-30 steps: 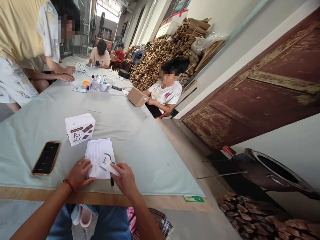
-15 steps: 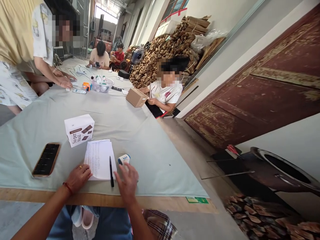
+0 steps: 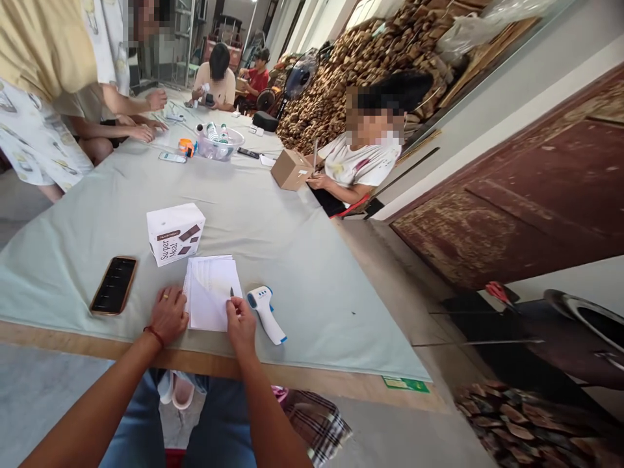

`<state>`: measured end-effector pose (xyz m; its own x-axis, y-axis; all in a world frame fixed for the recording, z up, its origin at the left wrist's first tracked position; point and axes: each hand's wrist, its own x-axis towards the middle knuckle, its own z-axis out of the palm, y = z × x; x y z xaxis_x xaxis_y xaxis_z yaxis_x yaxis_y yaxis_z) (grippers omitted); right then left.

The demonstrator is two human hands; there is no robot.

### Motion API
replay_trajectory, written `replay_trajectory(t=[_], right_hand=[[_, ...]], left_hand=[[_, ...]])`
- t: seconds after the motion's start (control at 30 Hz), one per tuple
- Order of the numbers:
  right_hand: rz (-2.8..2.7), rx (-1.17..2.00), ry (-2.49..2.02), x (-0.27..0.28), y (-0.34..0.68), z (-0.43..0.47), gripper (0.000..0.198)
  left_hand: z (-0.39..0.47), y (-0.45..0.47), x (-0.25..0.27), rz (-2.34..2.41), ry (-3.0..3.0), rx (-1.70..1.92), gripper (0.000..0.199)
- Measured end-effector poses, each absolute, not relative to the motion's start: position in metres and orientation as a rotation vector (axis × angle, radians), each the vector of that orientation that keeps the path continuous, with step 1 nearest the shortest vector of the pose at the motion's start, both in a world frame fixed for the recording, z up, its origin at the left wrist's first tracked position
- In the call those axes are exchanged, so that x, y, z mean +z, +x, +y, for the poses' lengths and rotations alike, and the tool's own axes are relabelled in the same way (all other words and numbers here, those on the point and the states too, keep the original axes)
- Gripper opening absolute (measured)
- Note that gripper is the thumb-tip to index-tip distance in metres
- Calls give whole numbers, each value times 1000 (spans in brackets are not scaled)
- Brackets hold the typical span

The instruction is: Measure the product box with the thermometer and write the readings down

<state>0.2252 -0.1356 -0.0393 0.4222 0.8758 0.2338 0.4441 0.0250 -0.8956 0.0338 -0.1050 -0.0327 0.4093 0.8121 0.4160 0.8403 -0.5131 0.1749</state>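
My right hand (image 3: 240,328) pinches a black pen (image 3: 232,292) at the right edge of a small stack of paper sheets (image 3: 207,302); the pen's dark end shows above the fingers. Faint rows of writing run down the upper left of the top sheet. Resting on the sheets' left edge is my left hand (image 3: 169,317), its fingers laid down loosely and holding nothing. A white and blue forehead thermometer (image 3: 266,313) lies just right of my right hand. Behind the paper stands a white "Su-per Meal" box (image 3: 175,235), and a phone (image 3: 114,286) lies to the left.
Farther along the cloth-covered table (image 3: 302,273) stands a clear basin (image 3: 219,144) with bottles, beside an orange object (image 3: 186,147). A person at the right handles a cardboard box (image 3: 291,170). Other people are at the far left and far end. Stacked firewood (image 3: 361,71) lines the wall.
My right hand has closed on the pen, which lay on the sheets before. The thermometer, earlier mostly behind that hand, now shows whole. The view has shifted, moving the table things rightward and up.
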Motion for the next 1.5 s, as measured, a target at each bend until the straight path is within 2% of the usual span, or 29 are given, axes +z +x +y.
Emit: replay_trajectory(t=[0.13,0.23,0.27,0.33,0.37,0.43,0.57,0.67,0.77,0.87,1.0,1.13,1.27,1.37,1.5], right_hand=[[-1437,564,-1511,-40,223,-147,24],[-1716,467,-1435,-45,214,-155,43],[-1753,431,-1431,-47,212,-155,42],[-1711,403,-1452,-51,210,-153,24],[-1644,415,-1471,-53,210,-151,21],[-1470,468,-1541,-56,213,-145,28],[-1185,564,-1684,-60,220,-139,37],[-1197,627,-1643,-59,222,-140,38],[-1392,651,-1499,-56,219,-147,31],[-1611,515,-1406,-53,211,-156,40],[-1645,401,-1406,-55,200,-159,14],[-1486,411,-1439,-60,198,-151,25],[-1370,468,-1468,-62,202,-148,29],[-1495,459,-1438,-59,201,-153,19],[-1692,340,-1437,-55,196,-159,25]], left_hand=[[-106,33,-33,-1426,-2712,-687,21],[-105,30,-36,-1304,-2780,-686,30],[-104,29,-36,-1278,-2792,-676,32],[-103,29,-37,-1242,-2816,-656,35],[-103,29,-38,-1240,-2825,-656,36],[-103,30,-39,-1294,-2813,-680,39],[-104,31,-40,-1419,-2767,-708,26],[-104,29,-38,-1373,-2793,-704,19],[-103,27,-36,-1292,-2788,-715,23],[-102,26,-37,-1249,-2773,-737,26],[-101,27,-42,-1292,-2758,-792,32],[-100,28,-46,-1481,-2624,-815,36],[-99,27,-48,-1535,-2609,-811,31],[-98,27,-47,-1523,-2641,-823,29],[-98,27,-47,-1464,-2683,-791,29]])
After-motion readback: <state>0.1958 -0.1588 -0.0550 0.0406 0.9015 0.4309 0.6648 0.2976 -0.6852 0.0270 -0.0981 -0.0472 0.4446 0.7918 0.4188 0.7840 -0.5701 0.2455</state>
